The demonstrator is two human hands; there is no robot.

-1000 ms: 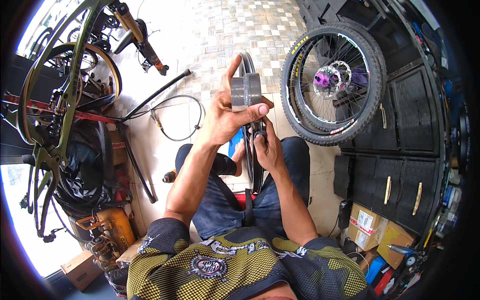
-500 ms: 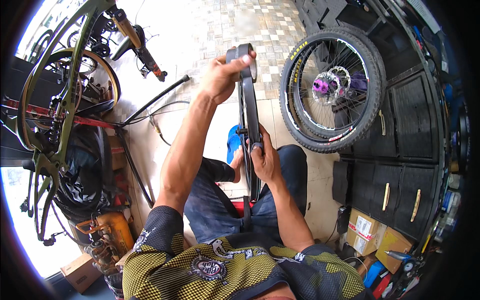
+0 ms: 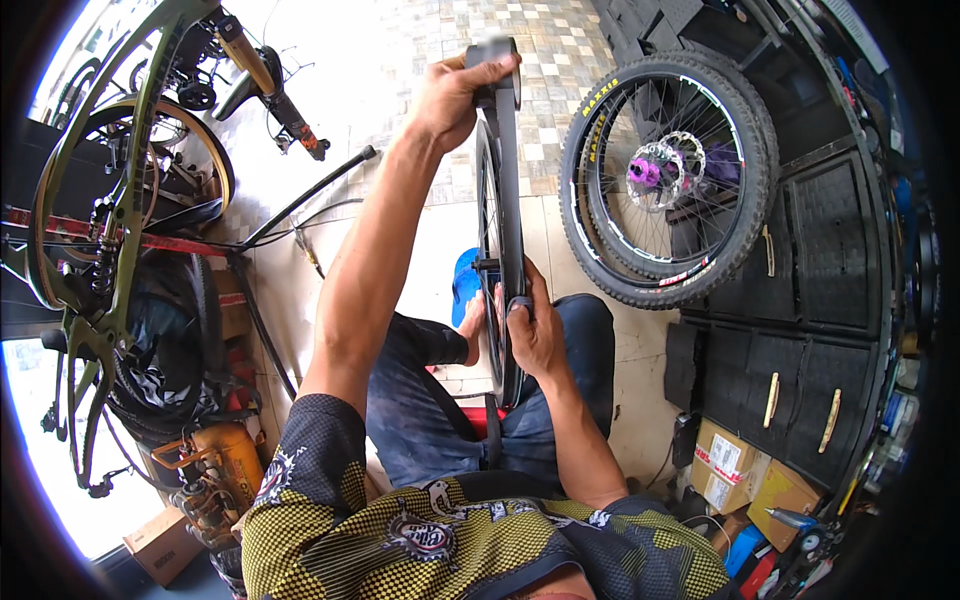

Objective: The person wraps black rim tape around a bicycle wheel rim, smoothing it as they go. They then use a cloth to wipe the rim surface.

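Note:
A bicycle wheel (image 3: 508,378) stands on edge between my legs, its rim seen nearly edge-on and its axle sticking out to the left. At its far end my left hand (image 3: 447,103) is closed on a roll of black tape (image 3: 508,50), thumb across the top. From the roll a black strip (image 3: 508,160) runs taut toward me along the outside of the rim. My right hand (image 3: 537,335) grips the rim from the right, the thumb lying on the strip; its fingertips are partly hidden behind the wheel. A narrow dark strip (image 3: 492,445) hangs below the wheel by my lap.
Two wheels with knobbly tyres (image 3: 585,235) lean at the right against black cabinets (image 3: 830,245). A green bicycle frame (image 3: 150,140) hangs at the left by a stand leg (image 3: 310,195). An orange compressor (image 3: 228,455) and cardboard boxes (image 3: 722,455) flank me.
My left hand has moved farther away from me with the tape roll, lengthening the strip. The right hand keeps its grip on the rim, nearly still.

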